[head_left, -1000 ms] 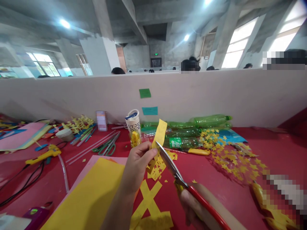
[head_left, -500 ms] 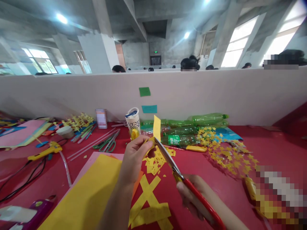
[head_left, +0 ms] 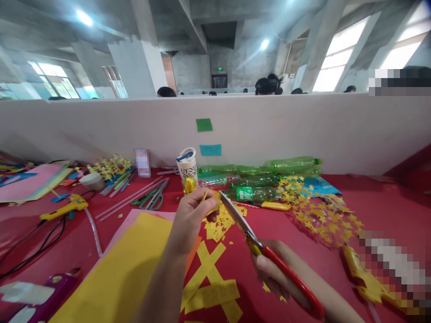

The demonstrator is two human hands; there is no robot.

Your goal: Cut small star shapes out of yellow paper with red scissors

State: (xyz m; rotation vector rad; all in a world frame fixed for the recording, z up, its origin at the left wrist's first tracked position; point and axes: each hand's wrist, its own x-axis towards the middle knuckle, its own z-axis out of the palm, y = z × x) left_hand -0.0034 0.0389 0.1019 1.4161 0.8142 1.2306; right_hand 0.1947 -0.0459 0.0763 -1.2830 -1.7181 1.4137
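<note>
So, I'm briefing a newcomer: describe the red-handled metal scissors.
Below the long white partition lies a red tabletop. Over it, the right hand grips the scissors; their red handle sets them apart from the green-handled metal pair lying left.

Daylight glares white through the windows [head_left: 340, 51]; ceiling lamps [head_left: 84, 18] throw hazy streaks. A shadow crosses the yellow sheet [head_left: 116, 264]. The edges stretch wide-angle, and pixelation masks patches at right.
</note>
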